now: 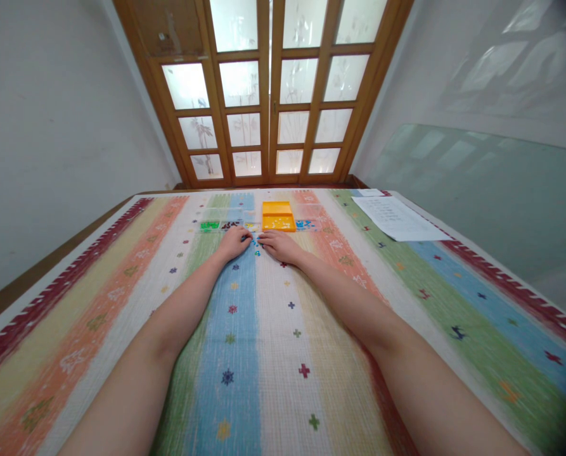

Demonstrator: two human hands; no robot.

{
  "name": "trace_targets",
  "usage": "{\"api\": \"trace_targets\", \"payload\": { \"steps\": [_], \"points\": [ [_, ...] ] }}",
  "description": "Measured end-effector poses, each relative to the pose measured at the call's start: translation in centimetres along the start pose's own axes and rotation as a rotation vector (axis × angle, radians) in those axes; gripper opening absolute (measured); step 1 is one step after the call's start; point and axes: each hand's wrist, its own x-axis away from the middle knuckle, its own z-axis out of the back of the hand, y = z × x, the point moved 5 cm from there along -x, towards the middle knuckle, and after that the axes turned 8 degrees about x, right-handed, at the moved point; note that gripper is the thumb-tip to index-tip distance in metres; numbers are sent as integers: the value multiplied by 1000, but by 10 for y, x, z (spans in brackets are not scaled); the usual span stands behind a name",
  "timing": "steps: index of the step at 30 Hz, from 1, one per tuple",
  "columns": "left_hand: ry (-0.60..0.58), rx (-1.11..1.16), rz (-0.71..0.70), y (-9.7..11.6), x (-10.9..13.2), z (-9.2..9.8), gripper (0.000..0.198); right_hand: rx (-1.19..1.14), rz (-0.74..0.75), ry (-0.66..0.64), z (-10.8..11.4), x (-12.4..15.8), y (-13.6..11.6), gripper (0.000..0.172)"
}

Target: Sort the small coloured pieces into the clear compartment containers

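Here, tiny bright-blue pieces (256, 246) lie scattered between the left hand (234, 242) and right hand (279, 244), both palm-down; whether either pinches one cannot be told.

Bright room, wooden door (269, 95) ahead of you
White walls (49, 126) flank the door; your striped rug (263, 354) lies before it.

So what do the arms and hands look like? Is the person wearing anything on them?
The left arm and right arm are bare, with no sleeves showing. The left hand and right hand wear no gloves, and no watch or bracelet shows at the wrists. Rings are too small to tell.
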Motion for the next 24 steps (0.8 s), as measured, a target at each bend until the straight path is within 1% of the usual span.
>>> {"api": "trace_targets", "payload": {
  "steps": [9, 24],
  "points": [
    [1, -10, 6, -2, 0, -1, 20, -13, 0, -32, 0, 0, -4, 38],
    [12, 17, -10, -1, 0, 0, 20, 14, -65, 3, 0, 0, 2, 30]
  ]
}}
